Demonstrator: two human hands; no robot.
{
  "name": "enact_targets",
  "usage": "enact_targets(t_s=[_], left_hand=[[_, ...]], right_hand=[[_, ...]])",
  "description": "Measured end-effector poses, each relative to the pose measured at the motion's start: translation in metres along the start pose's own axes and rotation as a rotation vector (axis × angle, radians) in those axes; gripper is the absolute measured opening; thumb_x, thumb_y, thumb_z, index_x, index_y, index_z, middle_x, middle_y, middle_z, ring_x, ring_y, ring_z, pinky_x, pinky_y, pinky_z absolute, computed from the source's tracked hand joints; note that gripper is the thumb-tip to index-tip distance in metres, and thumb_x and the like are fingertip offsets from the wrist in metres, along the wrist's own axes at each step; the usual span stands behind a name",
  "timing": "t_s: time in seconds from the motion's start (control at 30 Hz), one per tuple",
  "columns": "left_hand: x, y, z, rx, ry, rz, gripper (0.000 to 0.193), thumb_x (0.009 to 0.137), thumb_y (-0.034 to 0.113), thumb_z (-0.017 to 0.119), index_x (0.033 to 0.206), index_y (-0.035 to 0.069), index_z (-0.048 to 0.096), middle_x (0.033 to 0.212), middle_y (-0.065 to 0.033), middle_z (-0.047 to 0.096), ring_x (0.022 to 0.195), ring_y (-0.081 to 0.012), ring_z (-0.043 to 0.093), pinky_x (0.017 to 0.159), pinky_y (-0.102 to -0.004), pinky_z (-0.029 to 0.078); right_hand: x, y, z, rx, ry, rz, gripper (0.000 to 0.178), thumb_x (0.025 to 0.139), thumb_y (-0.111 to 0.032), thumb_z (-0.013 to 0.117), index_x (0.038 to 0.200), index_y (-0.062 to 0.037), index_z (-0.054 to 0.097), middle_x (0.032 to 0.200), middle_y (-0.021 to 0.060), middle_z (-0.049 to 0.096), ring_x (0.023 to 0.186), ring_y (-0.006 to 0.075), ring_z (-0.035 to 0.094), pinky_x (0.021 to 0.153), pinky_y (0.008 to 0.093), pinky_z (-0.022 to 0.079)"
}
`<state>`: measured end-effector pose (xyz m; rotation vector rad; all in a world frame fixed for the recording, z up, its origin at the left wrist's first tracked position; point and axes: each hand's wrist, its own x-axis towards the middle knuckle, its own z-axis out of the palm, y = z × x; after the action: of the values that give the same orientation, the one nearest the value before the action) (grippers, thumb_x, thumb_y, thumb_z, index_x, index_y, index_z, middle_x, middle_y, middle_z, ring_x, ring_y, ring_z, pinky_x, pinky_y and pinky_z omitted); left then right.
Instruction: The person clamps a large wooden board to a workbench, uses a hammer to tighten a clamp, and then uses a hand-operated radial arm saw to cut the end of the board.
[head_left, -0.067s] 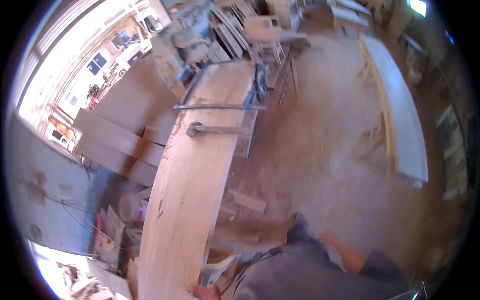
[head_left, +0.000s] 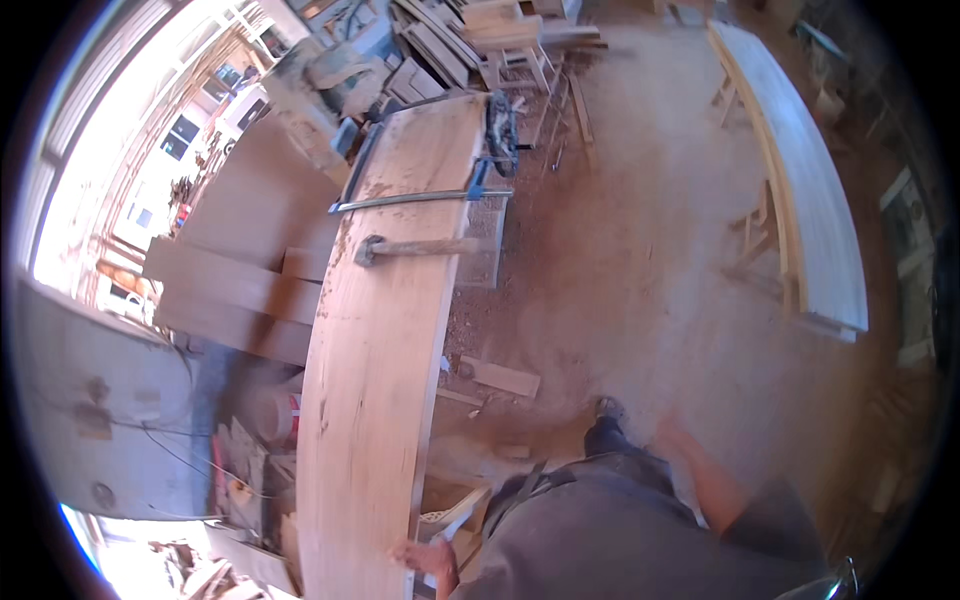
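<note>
A long pale wooden board [head_left: 375, 390] runs away from me, its near end beside my body. My left hand [head_left: 428, 556] rests on its right edge near that end, fingers laid out over the top. Farther up, a hammer [head_left: 420, 247] lies across the board, its dark head to the left and its wooden handle reaching past the right edge. Beyond it, a bar clamp [head_left: 405, 202] with blue jaws spans the board. My right hand [head_left: 675, 432] hangs over the floor at my right side; its fingers are blurred.
Another long board [head_left: 800, 170] stands on wooden trestles to the right. Offcuts [head_left: 500, 376] lie on the dusty floor beside the work board. Large brown panels [head_left: 250, 200] and a bucket [head_left: 270, 412] are on the left. Stacked planks [head_left: 430, 45] and a small wooden stool [head_left: 515, 50] stand at the back.
My view has shifted, so the far end of the board sits higher in the picture. My left hand shows more fully over the board's edge. The hammer and clamp stay in place on the board.
</note>
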<state>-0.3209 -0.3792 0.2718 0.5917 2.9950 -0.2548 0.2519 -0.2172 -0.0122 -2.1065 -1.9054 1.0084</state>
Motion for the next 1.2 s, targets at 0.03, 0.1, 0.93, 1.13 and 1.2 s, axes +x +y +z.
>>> enact_targets(t_s=[0.03,0.1,0.93,1.13,1.2], left_hand=[[0.014,0.021,-0.016,-0.057,0.030,0.108,0.098,0.069,0.032,0.076,0.145,-0.008,0.028,0.153,-0.0318,0.021,0.144,-0.0483,0.013,0.119,-0.0533,0.014],[0.029,0.045,-0.023,-0.172,0.032,0.284,0.094,0.074,0.032,0.073,0.146,-0.009,0.028,0.152,-0.0320,0.026,0.145,-0.0443,0.016,0.119,-0.0504,0.014],[0.144,0.880,-0.228,-0.815,-0.095,0.829,0.061,0.093,0.032,0.059,0.139,-0.005,0.044,0.140,-0.0238,0.045,0.133,-0.0366,0.040,0.112,-0.0416,0.029],[0.204,1.039,-0.236,-0.688,-0.140,0.677,0.069,0.096,0.043,0.051,0.144,-0.006,0.037,0.154,-0.0259,0.029,0.145,-0.0391,0.021,0.118,-0.0434,0.018],[0.209,1.073,-0.242,-0.643,-0.109,0.728,0.069,0.097,0.042,0.050,0.144,-0.006,0.037,0.155,-0.0245,0.027,0.146,-0.0382,0.019,0.119,-0.0431,0.016]], right_hand=[[0.015,0.010,0.021,0.085,0.072,0.130,0.038,0.089,-0.026,0.052,0.119,-0.0037,0.061,0.124,0.0266,0.059,0.114,0.0352,0.059,0.096,0.0449,0.047],[0.042,-0.017,-0.026,0.396,0.045,0.277,0.036,0.088,-0.018,0.056,0.120,-0.0019,0.058,0.117,0.0223,0.059,0.113,0.0353,0.056,0.099,0.0459,0.042],[0.410,-0.081,-0.328,0.403,0.130,0.242,0.023,0.084,-0.011,0.060,0.104,-0.0018,0.068,0.099,0.0206,0.070,0.091,0.0362,0.068,0.081,0.0421,0.053],[0.553,-0.119,-0.372,0.401,-0.109,0.160,0.021,0.082,-0.009,0.061,0.101,-0.0022,0.069,0.092,0.0174,0.071,0.084,0.0321,0.069,0.077,0.0403,0.054],[0.593,-0.121,-0.375,0.306,-0.197,0.136,0.021,0.082,-0.008,0.061,0.101,-0.0029,0.068,0.089,0.0167,0.071,0.083,0.0327,0.069,0.076,0.0408,0.054]])
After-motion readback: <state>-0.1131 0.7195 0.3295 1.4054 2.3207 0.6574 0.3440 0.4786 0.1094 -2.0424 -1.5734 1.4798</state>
